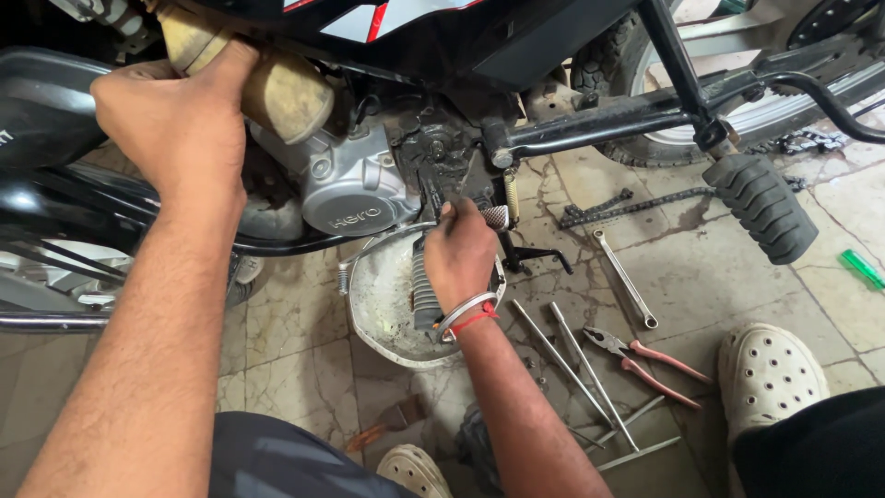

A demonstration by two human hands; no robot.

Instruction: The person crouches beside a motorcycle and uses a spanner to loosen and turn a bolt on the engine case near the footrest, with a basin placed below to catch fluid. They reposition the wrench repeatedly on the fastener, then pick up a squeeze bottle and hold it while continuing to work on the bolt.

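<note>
My left hand (175, 124) rests on a dirty tan cylinder (277, 88) at the upper left of the motorcycle, fingers wrapped over it. My right hand (458, 254), with a metal bangle and red thread at the wrist, is closed around a slim tool (433, 198) pointed at the black greasy area beside the silver engine cover (355, 189). Under that hand sits a ribbed black footpeg (423, 286) over a white bowl-shaped pan (378, 309).
On the tiled floor lie a spanner (625, 277), red-handled pliers (645, 360), several metal rods (576, 360), a loose drive chain (636, 205) and a green item (863, 268). A large footrest (761, 207) juts out at right. White clogs (765, 373) are near.
</note>
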